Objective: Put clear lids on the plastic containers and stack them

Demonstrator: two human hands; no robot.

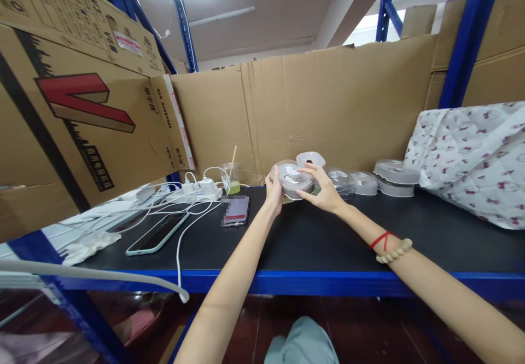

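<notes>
Near the back of the black shelf, both hands are on a grey round plastic container with a clear lid [289, 171]. My left hand [275, 193] grips its left side, the thumb up along the rim. On the other side, my right hand [326, 190] has fingers over the lid and the thumb at the lower edge. The hand's underside contact is hidden. Just behind is a white rounded dish [310, 159] with a dark spot. To the right of my right hand stand clear-lidded containers [363, 183] of similar look.
Two stacked containers [396, 179] sit by a quilted patterned cloth bag [471, 161] on the right. Leftward are a phone [235, 211], a second phone [158, 234], a power strip [200, 190] with tangled white cables, and a cup of green liquid [233, 184]. Cardboard [328, 107] walls the back.
</notes>
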